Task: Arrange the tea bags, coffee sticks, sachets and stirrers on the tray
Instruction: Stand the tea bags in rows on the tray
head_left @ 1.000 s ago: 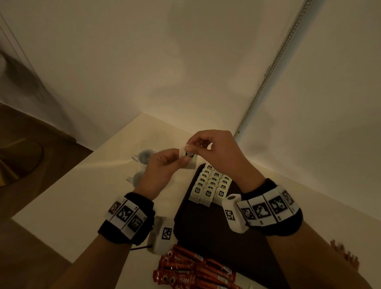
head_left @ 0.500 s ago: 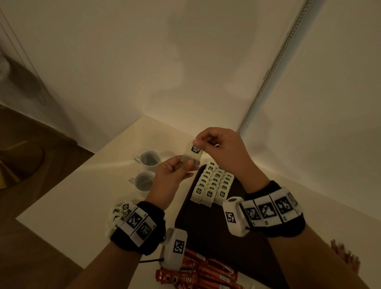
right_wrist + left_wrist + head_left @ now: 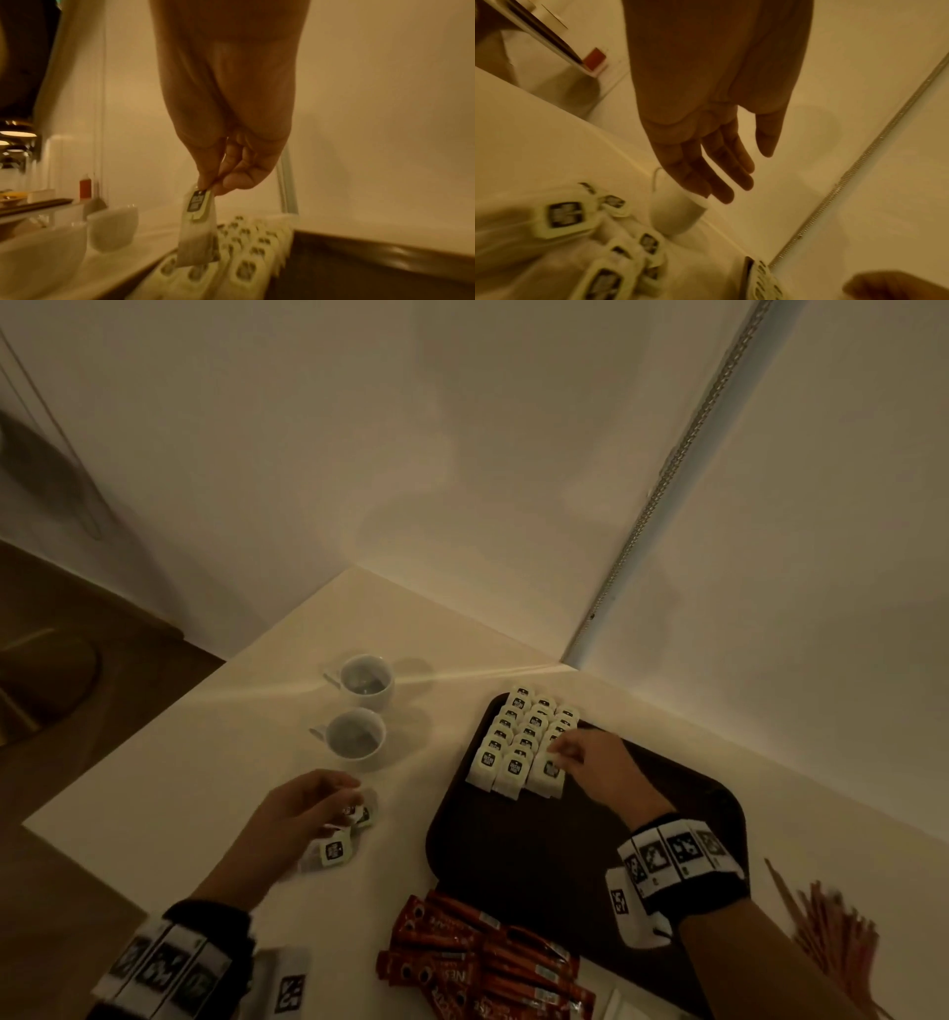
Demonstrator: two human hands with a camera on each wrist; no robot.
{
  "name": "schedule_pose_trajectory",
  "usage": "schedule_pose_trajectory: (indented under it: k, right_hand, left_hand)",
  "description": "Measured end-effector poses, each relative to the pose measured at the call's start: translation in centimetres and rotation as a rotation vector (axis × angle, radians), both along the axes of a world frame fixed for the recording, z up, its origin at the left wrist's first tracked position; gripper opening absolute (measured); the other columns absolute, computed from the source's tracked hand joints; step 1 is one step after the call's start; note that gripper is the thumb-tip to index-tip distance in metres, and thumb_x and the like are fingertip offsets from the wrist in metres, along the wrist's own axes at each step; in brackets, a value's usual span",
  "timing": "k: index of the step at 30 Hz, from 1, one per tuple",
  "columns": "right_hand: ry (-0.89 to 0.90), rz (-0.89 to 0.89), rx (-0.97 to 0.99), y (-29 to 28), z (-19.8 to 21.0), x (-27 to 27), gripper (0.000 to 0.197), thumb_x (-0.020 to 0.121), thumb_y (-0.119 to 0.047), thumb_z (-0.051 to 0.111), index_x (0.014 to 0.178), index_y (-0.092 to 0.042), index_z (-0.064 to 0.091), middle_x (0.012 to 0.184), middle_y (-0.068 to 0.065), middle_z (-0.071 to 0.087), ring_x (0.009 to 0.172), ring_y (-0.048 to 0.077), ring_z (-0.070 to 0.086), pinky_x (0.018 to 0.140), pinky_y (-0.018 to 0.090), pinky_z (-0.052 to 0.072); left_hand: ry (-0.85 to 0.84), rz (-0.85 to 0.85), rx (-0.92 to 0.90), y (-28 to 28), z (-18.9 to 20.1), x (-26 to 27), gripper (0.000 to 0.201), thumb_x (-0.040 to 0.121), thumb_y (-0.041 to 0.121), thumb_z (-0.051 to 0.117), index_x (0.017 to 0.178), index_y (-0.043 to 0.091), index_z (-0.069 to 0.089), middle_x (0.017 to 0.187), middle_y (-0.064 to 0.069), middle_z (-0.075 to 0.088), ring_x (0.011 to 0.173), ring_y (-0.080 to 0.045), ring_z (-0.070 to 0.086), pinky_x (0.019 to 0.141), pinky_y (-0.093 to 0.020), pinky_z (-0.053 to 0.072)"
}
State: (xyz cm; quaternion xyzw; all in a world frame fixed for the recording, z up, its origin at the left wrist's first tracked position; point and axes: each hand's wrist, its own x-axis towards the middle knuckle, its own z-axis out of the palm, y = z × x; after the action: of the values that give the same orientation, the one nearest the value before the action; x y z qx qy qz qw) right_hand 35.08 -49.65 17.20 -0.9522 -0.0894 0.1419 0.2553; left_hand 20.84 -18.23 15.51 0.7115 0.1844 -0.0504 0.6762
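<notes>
A dark brown tray (image 3: 539, 845) carries neat rows of white tea bags (image 3: 524, 737) in its far left corner. My right hand (image 3: 557, 755) pinches one tea bag (image 3: 197, 227) by its top, and it hangs upright over the near end of the rows (image 3: 246, 266). My left hand (image 3: 349, 796) hovers with straight, relaxed fingers (image 3: 718, 174) above a loose heap of tea bags (image 3: 334, 847) on the table left of the tray, holding nothing. Red coffee sticks (image 3: 482, 963) lie at the tray's near edge. Wooden stirrers (image 3: 832, 932) lie to the right of the tray.
Two white cups (image 3: 365, 683) (image 3: 354, 734) stand on the table left of the tray, just beyond my left hand. Walls close the table's far corner. The table's left edge (image 3: 128, 747) drops to a dark floor.
Both hands held one tea bag together above the tray. They have parted: the right one lowered the bag to the rows, the left one dropped to the loose heap on the table.
</notes>
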Motion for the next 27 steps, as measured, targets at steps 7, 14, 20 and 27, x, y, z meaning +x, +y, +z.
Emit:
schedule_pose_trajectory:
  k: [7,14,20,27]
  right_hand:
    - [0.261,-0.024,-0.021,-1.2,-6.0,-0.1,0.015,0.088,-0.013,0.063,0.102,-0.011,0.064,0.111,0.007,0.064,0.092,0.013,0.06,0.078,0.024,0.051]
    - [0.14,-0.219,0.048,-0.7,-7.9,1.4,0.009,0.087,-0.008,0.064,0.095,-0.007,0.064,0.106,0.013,0.066,0.087,0.016,0.059,0.082,0.031,0.053]
    - [0.126,-0.258,0.024,-0.1,-8.1,2.3,0.014,0.087,-0.006,0.062,0.101,-0.004,0.064,0.11,0.012,0.064,0.101,0.02,0.06,0.09,0.033,0.051]
    - [0.002,-0.197,0.101,1.4,-5.8,0.8,0.024,0.086,-0.021,0.065,0.107,-0.013,0.057,0.109,0.006,0.054,0.092,0.016,0.052,0.074,0.023,0.041]
  left_hand:
    - [0.175,0.036,0.039,3.1,-3.0,-4.3,0.017,0.094,0.007,0.052,0.101,0.006,0.067,0.094,-0.015,0.071,0.079,-0.026,0.062,0.072,-0.033,0.045]
    - [0.208,0.082,0.017,3.7,-3.4,-5.2,0.019,0.096,0.006,0.047,0.106,0.002,0.064,0.097,-0.017,0.069,0.08,-0.03,0.06,0.071,-0.032,0.044]
    - [0.18,0.091,0.012,3.5,-3.3,-4.7,0.018,0.095,0.007,0.049,0.103,0.004,0.065,0.093,-0.013,0.071,0.081,-0.028,0.062,0.073,-0.034,0.045]
    - [0.055,0.037,0.373,3.0,-3.0,-3.3,0.018,0.082,-0.001,0.068,0.096,0.01,0.066,0.096,-0.008,0.066,0.075,-0.023,0.062,0.057,-0.011,0.047]
